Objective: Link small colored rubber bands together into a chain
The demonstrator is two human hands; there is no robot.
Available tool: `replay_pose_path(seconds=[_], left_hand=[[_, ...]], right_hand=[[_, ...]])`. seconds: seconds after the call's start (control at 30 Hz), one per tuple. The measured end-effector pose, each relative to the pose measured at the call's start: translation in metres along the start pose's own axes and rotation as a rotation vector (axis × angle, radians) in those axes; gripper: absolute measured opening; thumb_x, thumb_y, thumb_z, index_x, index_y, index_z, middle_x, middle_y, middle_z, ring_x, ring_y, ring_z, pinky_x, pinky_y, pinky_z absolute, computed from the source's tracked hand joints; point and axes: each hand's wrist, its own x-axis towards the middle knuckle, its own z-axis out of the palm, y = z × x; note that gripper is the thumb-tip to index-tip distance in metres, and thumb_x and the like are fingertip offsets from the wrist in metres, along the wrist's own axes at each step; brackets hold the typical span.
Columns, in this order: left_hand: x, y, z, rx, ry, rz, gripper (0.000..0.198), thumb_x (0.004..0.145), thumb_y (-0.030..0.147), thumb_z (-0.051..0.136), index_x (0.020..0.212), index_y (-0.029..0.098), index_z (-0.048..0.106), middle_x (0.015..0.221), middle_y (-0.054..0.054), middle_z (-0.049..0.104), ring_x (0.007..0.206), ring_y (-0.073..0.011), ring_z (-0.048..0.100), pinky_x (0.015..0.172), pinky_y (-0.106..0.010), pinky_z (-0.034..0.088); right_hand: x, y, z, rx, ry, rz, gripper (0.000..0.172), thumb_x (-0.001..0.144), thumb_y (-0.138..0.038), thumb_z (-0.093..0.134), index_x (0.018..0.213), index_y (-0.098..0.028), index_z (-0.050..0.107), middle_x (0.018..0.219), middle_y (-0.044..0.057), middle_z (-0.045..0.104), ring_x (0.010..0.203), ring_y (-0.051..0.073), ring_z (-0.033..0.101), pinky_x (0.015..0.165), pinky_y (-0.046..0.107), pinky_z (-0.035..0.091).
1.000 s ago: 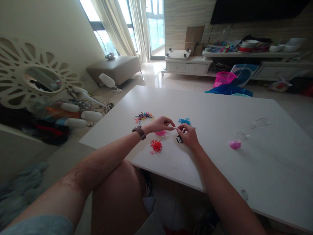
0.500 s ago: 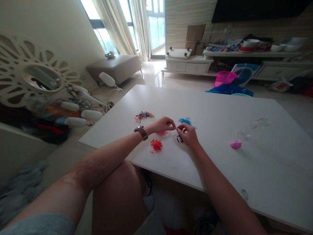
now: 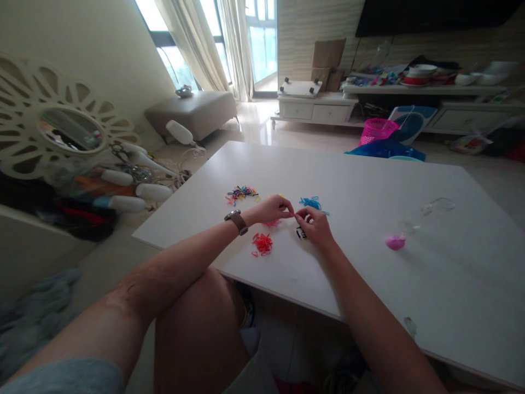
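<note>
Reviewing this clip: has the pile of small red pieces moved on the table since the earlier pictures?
No. Judged against the near edge of the white table, the red pile keeps the same place.

Head-worn view, facing forward and down, table [image 3: 369, 208] close below

Bright glare at the windows [image 3: 264, 49], cream curtains [image 3: 200, 44] hanging alongside, glossy floor [image 3: 256, 128] gleaming, padded ottoman [image 3: 200, 106] nearby, white cabinet [image 3: 297, 111] lining the striped wall [image 3: 298, 27]!
</note>
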Motion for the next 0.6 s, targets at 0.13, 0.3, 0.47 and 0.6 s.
replay_pose_path(seconds=[0.13, 0.3, 0.47, 0.6], left_hand=[[0.0, 0.004, -0.003, 0.011, -0.009, 0.015, 0.021, 0.08, 0.025, 0.063, 0.087, 0.01, 0.077, 0.058, 0.007, 0.03, 0.056, -0.0087, 0.031, 0.056, -0.025, 0.024], [-0.002, 0.002, -0.012, -0.025, -0.007, -0.004, 0.021, 0.08, 0.026, 0.064, 0.085, 0.009, 0.075, 0.059, 0.007, 0.03, 0.056, -0.0087, 0.03, 0.055, -0.025, 0.024], [-0.004, -0.002, -0.013, -0.052, -0.009, -0.014, 0.023, 0.082, 0.03, 0.064, 0.086, 0.009, 0.074, 0.06, 0.007, 0.028, 0.056, -0.0086, 0.029, 0.055, -0.025, 0.022], [-0.002, -0.002, -0.009, -0.025, -0.016, 0.003, 0.024, 0.082, 0.03, 0.063, 0.087, 0.01, 0.075, 0.06, 0.006, 0.031, 0.057, -0.009, 0.031, 0.055, -0.025, 0.024]], right_hand=[[0.0, -0.003, 0.002, 0.023, -0.015, 0.0, 0.016, 0.086, -0.033, 0.061, 0.077, -0.02, 0.065, 0.073, 0.002, 0.066, 0.067, 0.016, 0.058, 0.058, 0.028, 0.044], [0.003, -0.004, -0.002, 0.029, -0.009, 0.019, 0.015, 0.085, -0.032, 0.061, 0.077, -0.02, 0.064, 0.072, 0.002, 0.065, 0.066, 0.015, 0.057, 0.057, 0.027, 0.043], [0.004, -0.003, -0.003, 0.013, -0.002, 0.025, 0.014, 0.085, -0.031, 0.061, 0.076, -0.02, 0.064, 0.072, 0.002, 0.064, 0.064, 0.015, 0.056, 0.056, 0.027, 0.042], [0.003, -0.004, -0.001, 0.031, -0.007, 0.012, 0.016, 0.085, -0.034, 0.061, 0.078, -0.02, 0.066, 0.071, 0.002, 0.065, 0.066, 0.016, 0.058, 0.058, 0.028, 0.044]])
